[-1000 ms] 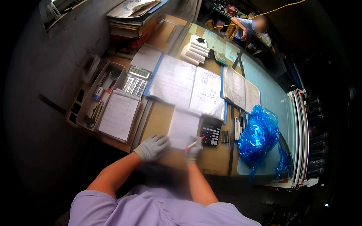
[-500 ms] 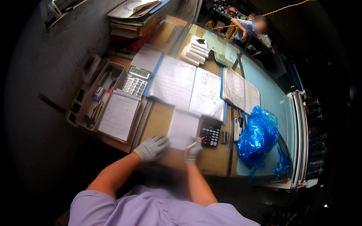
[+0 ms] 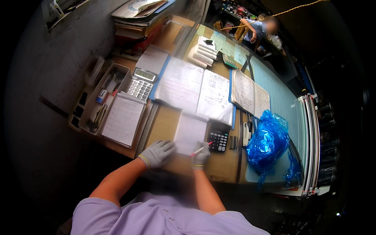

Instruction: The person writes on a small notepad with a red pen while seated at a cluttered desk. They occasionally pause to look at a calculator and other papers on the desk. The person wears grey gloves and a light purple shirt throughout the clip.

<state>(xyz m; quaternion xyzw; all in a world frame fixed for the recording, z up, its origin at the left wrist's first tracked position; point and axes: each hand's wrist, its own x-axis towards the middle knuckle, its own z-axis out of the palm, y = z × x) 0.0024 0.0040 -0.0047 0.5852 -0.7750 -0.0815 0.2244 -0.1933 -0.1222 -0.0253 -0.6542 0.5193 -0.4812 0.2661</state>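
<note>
- Head view, only one: right hand (image 3: 201, 156), gloved, is closed around a pen (image 3: 199, 150) with a reddish tip, tip at the near right corner of the small paper sheet (image 3: 190, 132).
- Left hand (image 3: 157, 153), gloved, lies flat with fingers loosely spread on the desk (image 3: 166, 124), at the sheet's near left corner; it grips nothing.
- Sheet sits near the desk's near edge, between both hands, its far edge touching or overlapping the open ledger (image 3: 194, 89).
- Risk: the left hand is beside the sheet more than on it, so a pen stroke could drag the sheet and smear the line.
- Risk: black calculator (image 3: 219, 137) is just right of the pen hand; an elbow swing could knock it toward the stapler (image 3: 246, 133).
- Risk: gloves dull the feel, so the pen could slip in the grip.
- Risk: blue plastic bag (image 3: 268, 141) bulges near right; loose film could creep over the second open book (image 3: 250, 92).
- Grey calculator (image 3: 140, 83) and notepad (image 3: 122, 120) on the left are well apart, low concern.
- Another person (image 3: 256, 29) at the far end, well clear.
</note>
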